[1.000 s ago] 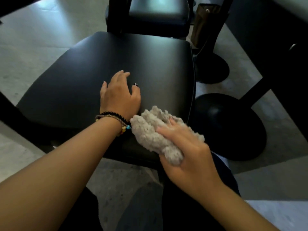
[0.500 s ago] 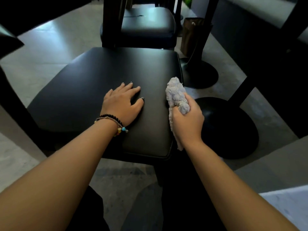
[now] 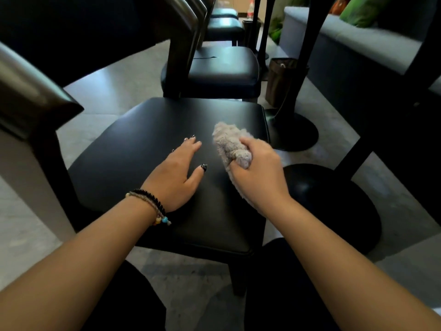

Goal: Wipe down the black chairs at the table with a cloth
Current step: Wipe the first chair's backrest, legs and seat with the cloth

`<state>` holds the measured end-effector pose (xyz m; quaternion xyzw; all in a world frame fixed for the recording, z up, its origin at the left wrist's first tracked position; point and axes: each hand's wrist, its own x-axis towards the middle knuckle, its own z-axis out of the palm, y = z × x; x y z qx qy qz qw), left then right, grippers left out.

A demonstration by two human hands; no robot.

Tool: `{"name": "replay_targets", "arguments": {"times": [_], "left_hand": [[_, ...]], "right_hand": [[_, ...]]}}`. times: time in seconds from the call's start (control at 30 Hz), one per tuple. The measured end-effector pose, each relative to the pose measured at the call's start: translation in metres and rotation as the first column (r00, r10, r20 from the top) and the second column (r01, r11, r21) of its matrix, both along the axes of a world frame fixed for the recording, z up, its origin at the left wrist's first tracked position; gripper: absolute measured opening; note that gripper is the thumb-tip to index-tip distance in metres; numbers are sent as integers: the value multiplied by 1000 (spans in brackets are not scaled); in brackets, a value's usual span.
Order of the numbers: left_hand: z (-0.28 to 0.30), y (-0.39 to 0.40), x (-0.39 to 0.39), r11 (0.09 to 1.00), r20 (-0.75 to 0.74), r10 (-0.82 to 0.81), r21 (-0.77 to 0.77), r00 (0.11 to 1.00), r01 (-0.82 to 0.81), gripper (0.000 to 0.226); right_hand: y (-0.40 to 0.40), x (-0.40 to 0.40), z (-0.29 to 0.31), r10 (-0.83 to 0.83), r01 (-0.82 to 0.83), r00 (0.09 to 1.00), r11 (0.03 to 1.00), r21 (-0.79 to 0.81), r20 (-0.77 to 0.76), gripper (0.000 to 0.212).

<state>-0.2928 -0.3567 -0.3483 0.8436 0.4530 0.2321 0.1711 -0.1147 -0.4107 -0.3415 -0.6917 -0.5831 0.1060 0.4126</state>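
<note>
A black padded chair seat (image 3: 143, 149) fills the middle of the view, its backrest (image 3: 28, 91) at the left. My left hand (image 3: 177, 175) lies flat on the seat, fingers straight, beaded bracelets on the wrist. My right hand (image 3: 259, 174) grips a fluffy grey cloth (image 3: 229, 142) over the seat's right side. The cloth's bunched end sticks out ahead of my fingers and a strip hangs under my palm. A second black chair (image 3: 222, 70) stands just beyond, and further chairs (image 3: 223, 23) line up behind it.
Two round black table bases (image 3: 334, 201) (image 3: 296, 132) stand on the pale floor right of the seat. A brown bag (image 3: 281, 80) leans at the farther pedestal. A grey bench (image 3: 346, 44) with green cushions runs along the right. My dark-clothed legs show at the bottom.
My right hand has carried the cloth from the seat's near edge up onto its right side. My head has lifted, bringing more chairs and the bench into view. My left hand stays pressed on the seat.
</note>
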Motion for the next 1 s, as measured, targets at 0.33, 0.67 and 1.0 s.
{"name": "replay_targets", "arguments": {"times": [0.33,0.67,1.0], "left_hand": [[-29,4,5,999,-47,26,34,999,-24,61],[-20,5,10,992,-265,83,-66,961,-104,63],[108,-38,31,926,-166,151,-323,975,-198,65]], "right_hand": [[4,-14,-33,-33,37,989,999,-24,143,57],[5,-12,-34,5,17,978,995,-101,207,59],[-22,0,89,-258,102,927,872,-478,-272,66]]}}
